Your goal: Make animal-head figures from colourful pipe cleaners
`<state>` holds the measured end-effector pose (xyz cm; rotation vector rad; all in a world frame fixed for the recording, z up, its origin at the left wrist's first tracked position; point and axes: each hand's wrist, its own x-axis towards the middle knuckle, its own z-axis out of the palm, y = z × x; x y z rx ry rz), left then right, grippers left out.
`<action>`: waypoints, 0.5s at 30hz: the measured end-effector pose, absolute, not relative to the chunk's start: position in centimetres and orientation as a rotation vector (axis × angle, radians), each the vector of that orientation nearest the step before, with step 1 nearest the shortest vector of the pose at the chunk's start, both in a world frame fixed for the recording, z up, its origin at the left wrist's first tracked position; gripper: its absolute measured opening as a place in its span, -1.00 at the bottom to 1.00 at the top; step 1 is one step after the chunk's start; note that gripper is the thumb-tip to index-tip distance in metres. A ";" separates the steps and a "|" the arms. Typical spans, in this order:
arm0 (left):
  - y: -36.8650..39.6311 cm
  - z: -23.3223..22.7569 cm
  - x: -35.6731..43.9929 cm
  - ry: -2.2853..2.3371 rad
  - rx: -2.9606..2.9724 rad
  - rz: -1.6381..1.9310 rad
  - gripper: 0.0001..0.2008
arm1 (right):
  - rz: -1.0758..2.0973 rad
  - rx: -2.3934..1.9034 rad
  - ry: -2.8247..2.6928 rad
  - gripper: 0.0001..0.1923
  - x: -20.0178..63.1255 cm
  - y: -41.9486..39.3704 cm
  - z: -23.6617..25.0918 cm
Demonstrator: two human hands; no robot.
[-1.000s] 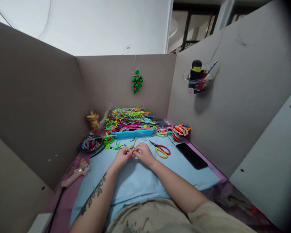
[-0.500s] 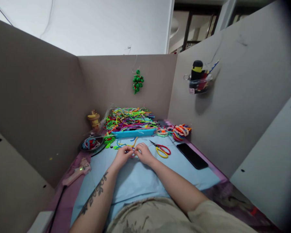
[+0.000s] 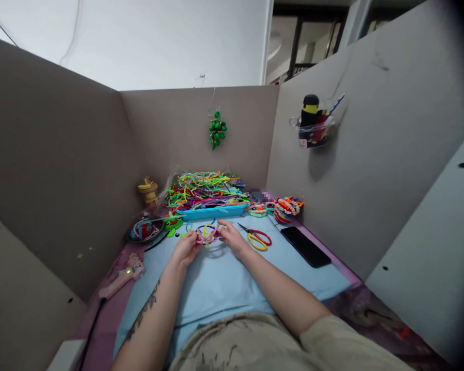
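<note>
Between my two hands is a looped shape of pink and purple pipe cleaners [image 3: 208, 235], held just over the blue sheet [image 3: 232, 278]. My left hand [image 3: 187, 248] pinches its left side. Fingers of my right hand [image 3: 231, 238] close on its right edge. Loose blue and yellow pipe cleaners [image 3: 191, 225] lie right behind it. To the right of my right hand rest scissors [image 3: 258, 238] with one red and one yellow handle, blades toward the back.
A blue tray [image 3: 212, 212] heaped with coloured pipe cleaners stands at the back. At left are a pink glue gun [image 3: 123, 278] and a round dish [image 3: 145, 230]. A black phone [image 3: 305, 247] lies right. Grey partitions [image 3: 201, 118] enclose the table.
My hands have moved apart from being close together, and the pink and purple loops now show between them. The view has shifted slightly.
</note>
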<state>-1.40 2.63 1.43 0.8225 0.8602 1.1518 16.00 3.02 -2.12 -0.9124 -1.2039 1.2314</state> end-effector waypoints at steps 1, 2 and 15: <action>2.6 1.5 -1.3 0.841 0.781 1.141 -0.89 | 1.269 -0.883 -1.194 -0.60 15.9 2.9 -2.0; 2.6 1.5 -1.2 0.826 0.749 1.126 -0.90 | 1.294 -0.844 -1.189 -0.60 15.8 2.7 -1.8; 1.4 1.9 -1.5 0.918 1.144 0.945 -0.64 | 1.417 -0.815 -1.213 -0.78 16.0 2.2 -1.1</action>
